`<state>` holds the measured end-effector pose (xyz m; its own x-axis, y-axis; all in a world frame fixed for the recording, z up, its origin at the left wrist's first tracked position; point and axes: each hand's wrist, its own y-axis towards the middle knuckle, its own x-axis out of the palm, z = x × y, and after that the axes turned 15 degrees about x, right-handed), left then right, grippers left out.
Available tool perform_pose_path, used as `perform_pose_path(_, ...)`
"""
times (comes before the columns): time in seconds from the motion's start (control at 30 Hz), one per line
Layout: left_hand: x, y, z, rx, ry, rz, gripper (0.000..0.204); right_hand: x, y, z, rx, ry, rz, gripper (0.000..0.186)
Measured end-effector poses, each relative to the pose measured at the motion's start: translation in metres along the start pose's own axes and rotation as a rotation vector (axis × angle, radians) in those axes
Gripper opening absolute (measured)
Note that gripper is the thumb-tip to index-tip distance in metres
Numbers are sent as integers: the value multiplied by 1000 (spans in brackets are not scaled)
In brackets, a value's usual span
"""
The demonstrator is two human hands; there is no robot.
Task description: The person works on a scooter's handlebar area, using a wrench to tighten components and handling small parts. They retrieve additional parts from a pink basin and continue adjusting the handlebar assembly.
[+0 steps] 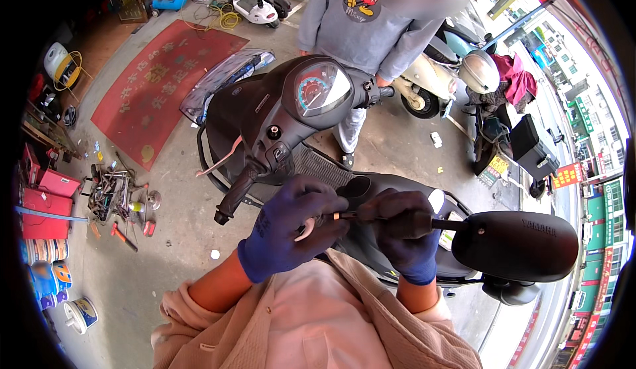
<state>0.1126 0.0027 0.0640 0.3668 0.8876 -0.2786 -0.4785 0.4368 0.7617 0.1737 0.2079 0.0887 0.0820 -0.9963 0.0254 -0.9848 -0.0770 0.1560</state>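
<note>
My gloved left hand [281, 226] is closed, fingertips at the threaded end [338, 216] of a black mirror stem; a silvery curved piece shows partly under its fingers, too hidden to identify. Gloved too, my right hand [401, 236] wraps round the stem of the black mirror [513, 243], whose head sticks out rightward. Both hands are over the seat of a black scooter [252, 117]. Its round gauge [317, 93] sits above them, and the left handlebar grip [228, 207] lies left of my left hand.
A person in grey [371, 31] stands beyond the scooter, hand at the far handlebar. Parked scooters [430, 97] line the upper right. Scattered tools [119, 197], buckets [79, 313] and red boxes [46, 210] lie left, below a red mat [152, 91]. A clear plastic panel [218, 74] lies behind the scooter's front.
</note>
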Motion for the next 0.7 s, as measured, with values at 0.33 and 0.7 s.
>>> perform_pose_path(0.33, 5, -18, 6, -53, -10, 63, 32, 6, -9, 10, 52, 0, 19, 27)
perform_pose_path(0.7, -3, -16, 9, -9, 2, 59, 41, 16, -3, 1, -8, -32, 21, 29)
